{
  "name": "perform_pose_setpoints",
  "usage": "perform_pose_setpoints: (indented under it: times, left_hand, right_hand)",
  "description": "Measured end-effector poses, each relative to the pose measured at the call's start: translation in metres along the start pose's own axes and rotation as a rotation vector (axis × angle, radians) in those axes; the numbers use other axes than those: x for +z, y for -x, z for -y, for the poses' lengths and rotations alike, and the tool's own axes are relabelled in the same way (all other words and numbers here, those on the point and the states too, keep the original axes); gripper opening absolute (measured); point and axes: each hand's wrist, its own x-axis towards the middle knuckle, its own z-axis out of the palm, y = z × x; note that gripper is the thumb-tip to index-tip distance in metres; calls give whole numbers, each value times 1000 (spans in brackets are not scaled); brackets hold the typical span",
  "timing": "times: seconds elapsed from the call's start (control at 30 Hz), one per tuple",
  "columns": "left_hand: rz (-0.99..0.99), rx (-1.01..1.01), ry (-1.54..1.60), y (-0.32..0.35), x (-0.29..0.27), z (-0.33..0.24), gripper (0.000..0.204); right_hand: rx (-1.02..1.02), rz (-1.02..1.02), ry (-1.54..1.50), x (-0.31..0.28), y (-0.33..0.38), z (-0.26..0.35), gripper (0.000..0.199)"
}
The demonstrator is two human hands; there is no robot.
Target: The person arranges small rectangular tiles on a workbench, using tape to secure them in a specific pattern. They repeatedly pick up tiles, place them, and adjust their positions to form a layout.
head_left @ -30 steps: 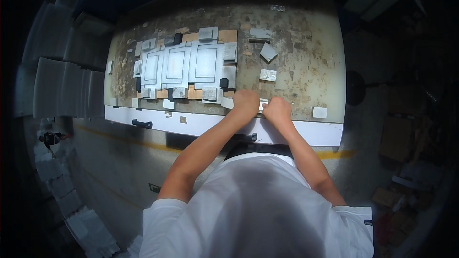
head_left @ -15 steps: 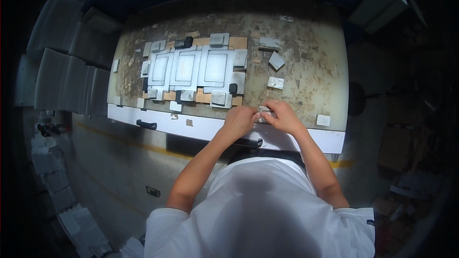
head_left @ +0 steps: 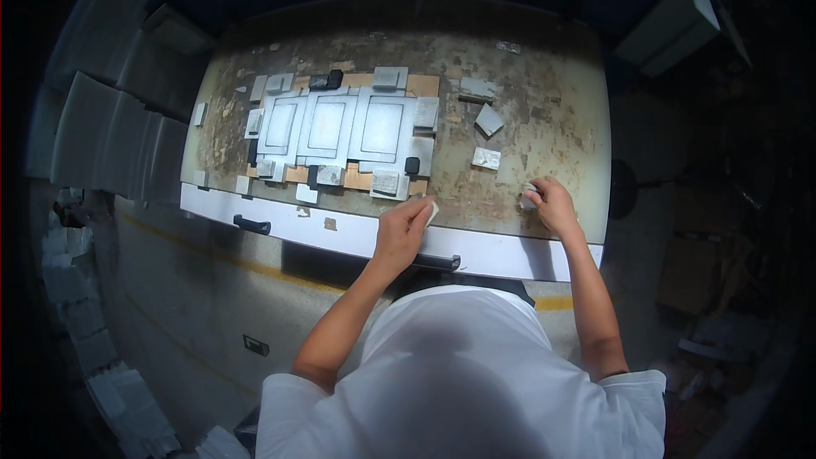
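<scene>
The step in hand looks like handling small pieces, one to each hand. The left hand [head_left: 399, 236] closes thumb and fingers on a small, flat, off-white piece [head_left: 433, 213] above the front edge of the worn, brown-stained worktop [head_left: 544, 123]. The right hand [head_left: 557, 208] pinches a small pale-grey piece [head_left: 528, 198] over the front right part; whether that piece touches the surface, I cannot tell. Placing either piece would call for a steady, light grip and a level approach.

For room, the left is tighter: three white panels with dark rectangular outlines [head_left: 379, 127] lie ringed by grey-white rectangular blocks [head_left: 389, 184], the nearest just beyond the left hand. Between the hands the surface is bare; beyond it lie loose pale blocks [head_left: 486, 158]. The white front face with black handles [head_left: 252, 223] drops away below the left hand, so a piece released there could fall.
</scene>
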Motion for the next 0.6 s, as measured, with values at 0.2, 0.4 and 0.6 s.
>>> perform_pose_setpoints:
  times: [0.2, 0.4, 0.6]
  left_hand:
    - [81, -53, 43, -2, 2, 0, 34]
    - [160, -138, 70, 1, 12, -12, 41]
    - [131, 18, -82, 0, 22, -4, 43]
  right_hand:
    - [-321, -335, 400, 2, -37, 34, 60]
    - [-469, -88, 307, 55, -58, 41, 66]
    - [-550, -106, 289, 33, -7, 53, 56]
